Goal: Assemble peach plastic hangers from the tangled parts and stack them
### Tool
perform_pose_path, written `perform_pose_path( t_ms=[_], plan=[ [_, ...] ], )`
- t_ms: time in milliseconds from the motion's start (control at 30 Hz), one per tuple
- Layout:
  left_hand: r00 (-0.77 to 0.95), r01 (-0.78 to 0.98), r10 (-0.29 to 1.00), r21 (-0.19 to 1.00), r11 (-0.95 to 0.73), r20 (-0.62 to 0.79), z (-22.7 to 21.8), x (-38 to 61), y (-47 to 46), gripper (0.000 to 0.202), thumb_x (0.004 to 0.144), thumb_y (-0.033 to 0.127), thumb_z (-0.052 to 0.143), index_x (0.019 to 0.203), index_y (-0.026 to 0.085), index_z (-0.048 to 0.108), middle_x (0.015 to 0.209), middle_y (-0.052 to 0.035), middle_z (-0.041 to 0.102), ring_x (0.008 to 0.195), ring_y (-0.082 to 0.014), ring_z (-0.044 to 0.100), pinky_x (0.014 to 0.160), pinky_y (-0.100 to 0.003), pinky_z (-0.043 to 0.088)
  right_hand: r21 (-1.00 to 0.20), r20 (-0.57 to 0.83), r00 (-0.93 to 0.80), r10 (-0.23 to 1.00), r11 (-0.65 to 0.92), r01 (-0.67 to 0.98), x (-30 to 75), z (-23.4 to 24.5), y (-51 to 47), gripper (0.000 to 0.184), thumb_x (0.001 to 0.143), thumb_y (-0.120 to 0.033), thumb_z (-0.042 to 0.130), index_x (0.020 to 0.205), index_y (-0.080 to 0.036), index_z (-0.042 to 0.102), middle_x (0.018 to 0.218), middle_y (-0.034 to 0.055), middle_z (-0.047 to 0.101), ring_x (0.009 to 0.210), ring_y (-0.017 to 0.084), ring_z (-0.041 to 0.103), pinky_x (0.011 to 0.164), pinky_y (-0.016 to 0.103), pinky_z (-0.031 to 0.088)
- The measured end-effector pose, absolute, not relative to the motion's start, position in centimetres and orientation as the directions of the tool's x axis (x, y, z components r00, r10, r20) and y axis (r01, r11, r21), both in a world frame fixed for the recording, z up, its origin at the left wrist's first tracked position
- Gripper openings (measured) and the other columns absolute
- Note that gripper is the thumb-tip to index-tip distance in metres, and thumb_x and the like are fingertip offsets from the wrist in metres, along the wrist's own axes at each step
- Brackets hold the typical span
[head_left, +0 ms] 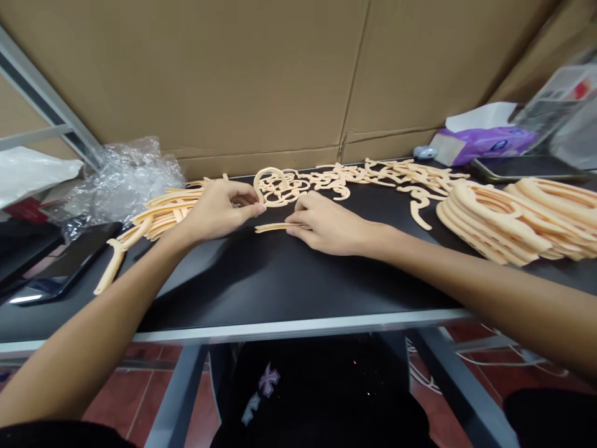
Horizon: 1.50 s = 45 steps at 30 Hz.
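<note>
My left hand (pixel 224 208) pinches a cream plastic hook (pixel 270 172) between thumb and fingertips, its round curve standing up above the table. My right hand (pixel 324 224) is closed on a slim cream hanger arm (pixel 270 228), whose free end points left just over the black tabletop (pixel 298 280). The fingers partly hide both pieces. Loose cream hooks (pixel 333 176) lie scattered behind my hands. Close to my left forearm is a heap of cream hanger arms (pixel 172 205), with a jointed piece (pixel 116 258) at its near side.
Stacked cream hanger bodies (pixel 489 218) stand at the right. Behind them are a purple tissue pack (pixel 494 143) and a dark phone (pixel 527 168). Crumpled bubble wrap (pixel 130 180) and another phone (pixel 65 264) are at the left. A cardboard wall (pixel 261 81) closes off the back.
</note>
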<state>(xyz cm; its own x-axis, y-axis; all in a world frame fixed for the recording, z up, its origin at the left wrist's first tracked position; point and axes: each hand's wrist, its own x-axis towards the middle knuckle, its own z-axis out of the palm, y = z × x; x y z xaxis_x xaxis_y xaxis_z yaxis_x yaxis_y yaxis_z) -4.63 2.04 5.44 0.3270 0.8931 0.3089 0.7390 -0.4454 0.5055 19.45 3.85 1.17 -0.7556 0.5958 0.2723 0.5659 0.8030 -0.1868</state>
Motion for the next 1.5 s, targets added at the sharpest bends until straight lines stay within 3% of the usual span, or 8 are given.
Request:
perform_pose_path(
  t_ms=[200,333,433,500,700,1033,1267,1500],
  plan=[
    [0.299,0.708,0.901,0.56,-0.43,0.313,5.5,-4.8,2.2,0.021,0.08,0.04,0.073,0.082,0.019,0.076,0.078,-0.0025,0.076,0.075,-0.0178,0.071,0.078,-0.028,0.058,-0.171,0.371,-0.641,0.672,0.727,0.665,21.0,1.9,5.1,0.019,0.1,-0.018,0.056,0.097,-0.012,0.073,0.103,0.0139,0.069,0.099,0.026,0.059,0.091,0.041,0.044],
    [0.297,0.645,0.908,0.639,-0.419,0.295,5.4,-4.5,1.9,0.025,0.076,0.042,0.079,0.08,0.017,0.076,0.077,-0.0048,0.076,0.07,-0.0183,0.071,0.071,-0.029,0.059,-0.541,0.419,-0.396,0.817,0.575,0.614,22.3,2.7,6.3,0.007,0.093,-0.017,0.067,0.089,-0.019,0.061,0.086,0.0043,0.066,0.079,0.019,0.059,0.076,0.036,0.047],
    [0.32,0.599,0.913,0.692,-0.403,0.254,5.0,-3.9,1.8,0.027,0.074,0.041,0.083,0.081,0.016,0.077,0.081,-0.0084,0.078,0.072,-0.0197,0.072,0.071,-0.031,0.061,-0.871,0.307,-0.301,0.903,0.394,0.294,22.1,3.1,6.3,0.014,0.092,-0.015,0.068,0.09,-0.021,0.057,0.079,-0.0001,0.064,0.071,0.015,0.061,0.07,0.032,0.053],
    [0.352,0.571,0.903,0.708,-0.415,0.245,4.6,-3.5,1.7,0.025,0.072,0.04,0.084,0.081,0.017,0.078,0.083,-0.0083,0.079,0.075,-0.0208,0.074,0.073,-0.032,0.062,-0.961,0.221,-0.361,0.906,0.265,0.075,21.5,3.1,5.7,0.013,0.093,-0.011,0.065,0.091,-0.021,0.057,0.075,-0.0009,0.065,0.068,0.013,0.065,0.069,0.03,0.057],
    [0.357,0.528,0.9,0.74,-0.416,0.251,3.9,-2.9,1.5,0.02,0.07,0.036,0.083,0.081,0.019,0.08,0.082,-0.0045,0.08,0.076,-0.0207,0.076,0.078,-0.033,0.064,-0.984,0.158,-0.38,0.911,0.115,-0.135,20.3,3.3,4.2,0.016,0.09,-0.002,0.063,0.087,-0.017,0.059,0.077,0.0013,0.071,0.069,0.011,0.071,0.076,0.027,0.062],
    [0.3,0.504,0.899,0.747,-0.434,0.32,3.5,-2.7,1.3,0.025,0.07,0.037,0.086,0.083,0.017,0.081,0.088,-0.0063,0.082,0.081,-0.0226,0.077,0.086,-0.037,0.066,-0.981,0.131,-0.335,0.933,0.073,-0.179,20.4,3.1,4.1,0.024,0.075,0.004,0.065,0.068,-0.018,0.058,0.071,-0.0013,0.067,0.073,0.014,0.073,0.09,0.04,0.064],
    [0.34,0.507,0.886,0.731,-0.456,0.317,3.3,-2.7,1.4,0.023,0.072,0.036,0.085,0.086,0.017,0.083,0.086,-0.0054,0.082,0.08,-0.0223,0.077,0.084,-0.036,0.065,-0.986,0.034,-0.445,0.895,-0.043,-0.163,21.1,3.0,4.6,0.025,0.078,0.006,0.056,0.07,-0.015,0.067,0.074,0.0045,0.072,0.075,0.019,0.076,0.099,0.051,0.061],
    [0.345,0.527,0.887,0.718,-0.454,0.307,3.5,-2.7,1.3,0.022,0.072,0.036,0.085,0.085,0.019,0.083,0.085,-0.0041,0.082,0.079,-0.0217,0.077,0.082,-0.033,0.065,-0.987,0.079,-0.427,0.901,0.011,-0.159,21.1,3.5,4.3,0.022,0.079,0.003,0.062,0.07,-0.015,0.067,0.078,0.0058,0.075,0.077,0.021,0.077,0.097,0.053,0.063]
  ],
)
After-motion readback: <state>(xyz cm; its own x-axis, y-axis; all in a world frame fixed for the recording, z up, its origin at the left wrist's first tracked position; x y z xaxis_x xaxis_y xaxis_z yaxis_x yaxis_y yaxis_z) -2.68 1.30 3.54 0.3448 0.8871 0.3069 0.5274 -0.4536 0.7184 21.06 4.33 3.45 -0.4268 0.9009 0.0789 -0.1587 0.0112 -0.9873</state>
